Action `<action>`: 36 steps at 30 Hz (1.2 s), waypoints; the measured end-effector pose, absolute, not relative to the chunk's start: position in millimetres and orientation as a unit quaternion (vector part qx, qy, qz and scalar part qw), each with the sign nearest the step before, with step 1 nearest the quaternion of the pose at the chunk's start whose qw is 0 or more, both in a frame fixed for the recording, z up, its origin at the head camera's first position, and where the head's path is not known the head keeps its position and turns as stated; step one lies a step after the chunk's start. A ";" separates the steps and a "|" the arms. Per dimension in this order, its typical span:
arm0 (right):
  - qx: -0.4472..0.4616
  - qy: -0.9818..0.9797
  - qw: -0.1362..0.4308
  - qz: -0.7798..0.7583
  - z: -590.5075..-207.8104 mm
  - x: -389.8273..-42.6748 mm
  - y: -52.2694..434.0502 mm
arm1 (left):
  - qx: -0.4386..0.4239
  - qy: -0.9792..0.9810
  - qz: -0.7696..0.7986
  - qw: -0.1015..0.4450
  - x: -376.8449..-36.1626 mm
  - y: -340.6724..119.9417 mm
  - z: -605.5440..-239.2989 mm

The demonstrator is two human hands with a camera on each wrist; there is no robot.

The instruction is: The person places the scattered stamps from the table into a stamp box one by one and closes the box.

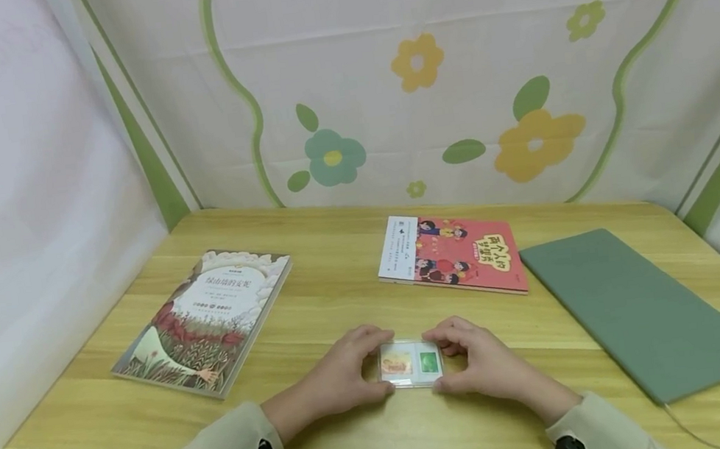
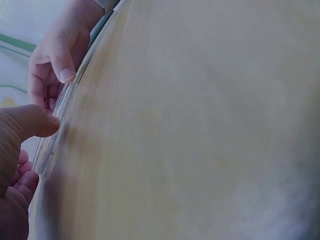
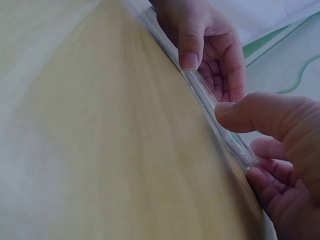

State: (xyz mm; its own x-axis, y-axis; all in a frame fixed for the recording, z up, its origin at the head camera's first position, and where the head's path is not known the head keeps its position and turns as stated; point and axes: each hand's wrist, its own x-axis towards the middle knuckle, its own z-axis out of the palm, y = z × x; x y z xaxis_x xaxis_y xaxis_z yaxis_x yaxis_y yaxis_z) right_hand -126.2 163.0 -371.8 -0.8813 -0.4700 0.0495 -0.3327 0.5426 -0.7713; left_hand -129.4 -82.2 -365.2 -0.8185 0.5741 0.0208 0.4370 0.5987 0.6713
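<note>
A small, flat, clear plastic case (image 1: pixel 411 363) lies level at the near middle of the table, showing an orange stamp-like picture and a smaller green one on white. My left hand (image 1: pixel 350 374) holds its left end, thumb at the near corner and fingers at the far one. The right hand (image 1: pixel 482 362) grips the right end in the same way. From the left wrist, the case (image 2: pixel 50 142) appears edge-on between both hands, close over the table. The right wrist view shows its layered clear edge (image 3: pixel 210 105), with each thumb on it.
A picture book (image 1: pixel 207 320) lies to the left on the wooden table (image 1: pixel 314 289). Behind the hands is a red book (image 1: pixel 457 254) with a white band. A green notebook (image 1: pixel 643 311) with a ribbon lies on the right. Flowered white cloth (image 1: pixel 388 117) stands around the back and sides.
</note>
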 end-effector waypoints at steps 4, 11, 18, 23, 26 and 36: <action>-0.232 0.873 0.083 -0.420 -372.8 -126.3 163.2 | 0.283 0.889 0.345 0.105 -129.4 -81.9 -365.7; -0.228 0.879 0.084 -0.410 -372.0 -125.9 162.0 | 0.275 0.890 0.345 0.115 -129.6 -81.0 -366.6; -0.216 0.890 0.102 -0.387 -365.1 -125.2 155.6 | 0.271 0.892 0.342 0.120 -130.6 -83.1 -366.2; -0.215 0.895 0.117 -0.373 -360.6 -123.4 151.5 | 0.269 0.892 0.340 0.126 -129.7 -84.9 -365.5; -0.213 0.895 0.117 -0.375 -359.7 -121.1 151.2 | 0.270 0.892 0.339 0.128 -127.8 -84.9 -364.6; -0.203 0.891 0.095 -0.394 -356.4 -117.1 155.9 | 0.282 0.886 0.346 0.127 -127.0 -79.6 -359.9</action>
